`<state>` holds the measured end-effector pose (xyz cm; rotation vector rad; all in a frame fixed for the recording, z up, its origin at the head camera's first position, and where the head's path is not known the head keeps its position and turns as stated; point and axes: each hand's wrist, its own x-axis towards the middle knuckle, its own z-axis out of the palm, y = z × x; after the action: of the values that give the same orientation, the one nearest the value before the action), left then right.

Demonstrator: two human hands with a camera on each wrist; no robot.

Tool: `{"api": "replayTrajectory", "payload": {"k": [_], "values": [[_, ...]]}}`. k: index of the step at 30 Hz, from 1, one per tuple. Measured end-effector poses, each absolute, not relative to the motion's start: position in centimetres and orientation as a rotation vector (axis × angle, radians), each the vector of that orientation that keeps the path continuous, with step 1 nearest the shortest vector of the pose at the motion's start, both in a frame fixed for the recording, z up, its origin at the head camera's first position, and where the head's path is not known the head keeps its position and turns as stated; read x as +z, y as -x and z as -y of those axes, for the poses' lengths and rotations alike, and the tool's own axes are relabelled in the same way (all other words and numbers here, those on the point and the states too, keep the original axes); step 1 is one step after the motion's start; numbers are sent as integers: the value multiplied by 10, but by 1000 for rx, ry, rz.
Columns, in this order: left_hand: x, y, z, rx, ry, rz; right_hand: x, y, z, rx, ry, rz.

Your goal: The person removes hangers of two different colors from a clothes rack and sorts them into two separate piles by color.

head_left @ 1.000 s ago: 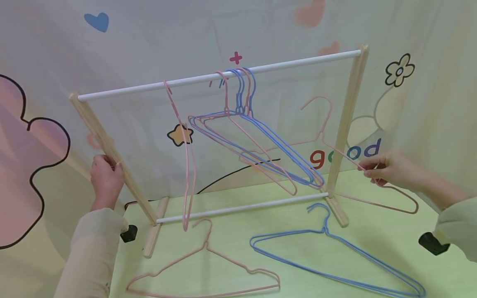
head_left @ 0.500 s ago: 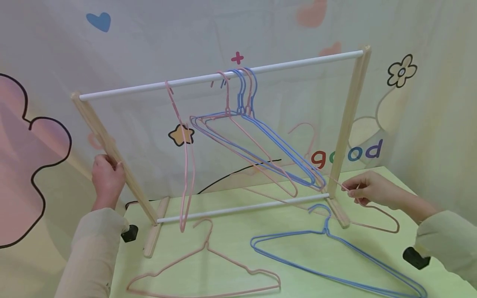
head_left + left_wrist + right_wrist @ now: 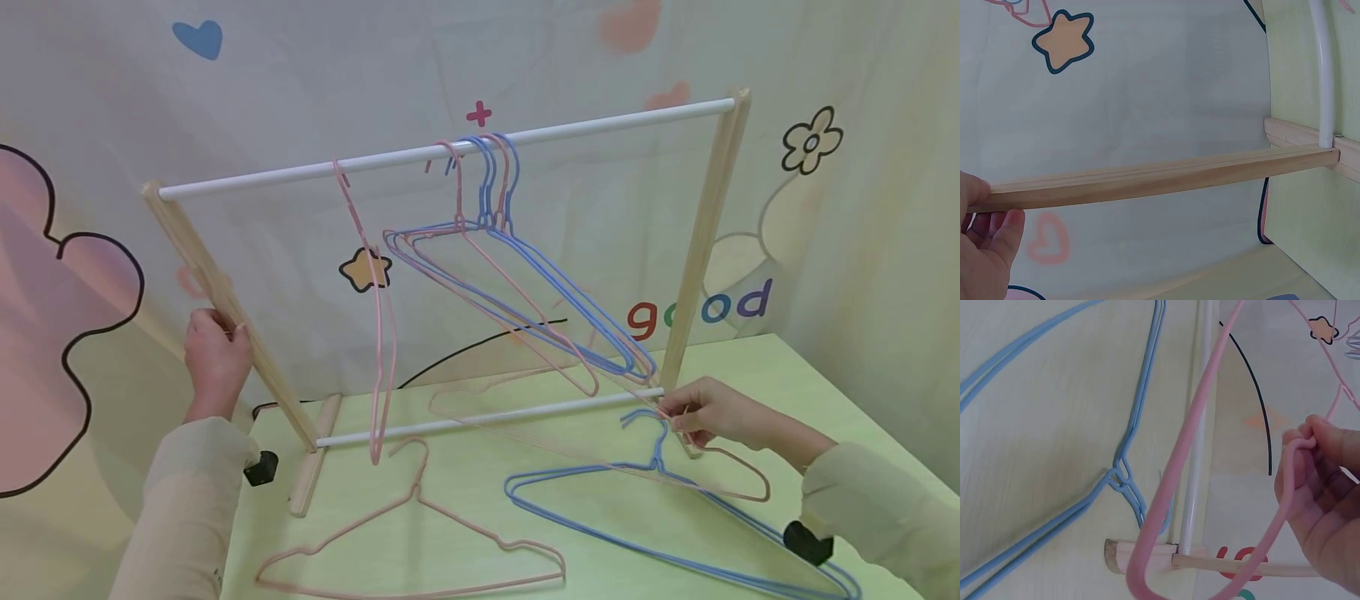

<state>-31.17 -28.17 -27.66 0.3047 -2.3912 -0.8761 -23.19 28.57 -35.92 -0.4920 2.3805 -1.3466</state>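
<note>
Green tabletop (image 3: 750,367) — left hand (image 3: 216,360) grips the rack's wooden post (image 3: 225,308); right hand's (image 3: 712,412) fingers pinch a pink hanger (image 3: 738,475) near the lower rail (image 3: 487,415).

Head view looks down over whole rack (image 3: 705,225); wrist views close on its posts (opposite ends)

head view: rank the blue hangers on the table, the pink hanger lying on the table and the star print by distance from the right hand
From the right hand:
1. Blue hangers on the table, just below it.
2. Pink hanger lying on the table, front left.
3. Star print, on the backdrop behind the rack, far left.
</note>
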Motion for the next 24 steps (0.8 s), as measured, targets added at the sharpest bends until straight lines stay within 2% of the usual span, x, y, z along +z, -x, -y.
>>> {"api": "replayTrajectory", "payload": {"k": [24], "values": [[-276,311,282,-900,-301,2385,-390,231,-227,-1332,707,-2209]]}}
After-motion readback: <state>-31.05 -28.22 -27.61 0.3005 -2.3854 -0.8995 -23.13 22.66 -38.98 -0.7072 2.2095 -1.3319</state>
